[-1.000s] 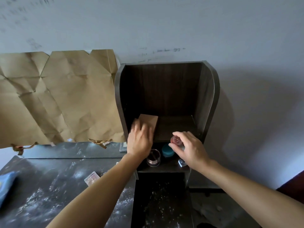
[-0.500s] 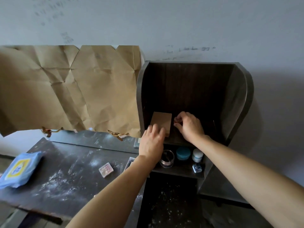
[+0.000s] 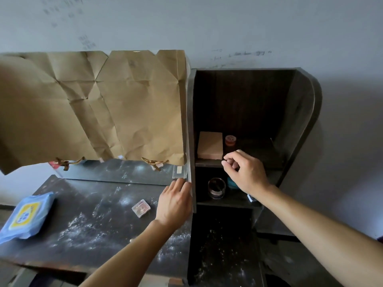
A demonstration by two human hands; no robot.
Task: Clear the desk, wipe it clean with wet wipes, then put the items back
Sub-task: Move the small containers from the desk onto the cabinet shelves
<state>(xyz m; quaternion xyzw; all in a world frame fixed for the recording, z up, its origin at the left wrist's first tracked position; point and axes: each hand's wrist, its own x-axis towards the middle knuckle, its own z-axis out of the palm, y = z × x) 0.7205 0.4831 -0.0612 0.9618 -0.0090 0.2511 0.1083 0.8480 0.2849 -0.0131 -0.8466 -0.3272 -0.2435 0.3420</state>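
Worktop up front: dark, streaked all over with white dust, so guessing not wiped yet. Pack of wet wipes parked at the left edge, within easy reach, presumably for the wiping step. Small clear box lying alone mid-worktop, just left of the left hand.

Left hand flat, fingers straight and together, laid along the front edge of the shelf unit side panel, gripping nothing. Looks like bracing, or maybe heading for the little clear piece just past the fingertips. Forearm stretched straight out over the worktop.

Right hand raised in front of the shelves, fingers loosely curled, thumb close to forefinger, nothing visible in it. Behind it on the lower shelf: a glass jar, plus something teal, mostly hidden.

Upper shelf: tan block and a red-lidded pot side by side, tucked to the left. Seems like stashing stuff off the worktop before cleaning.

Furthest back, creased brown paper hung on the wall.
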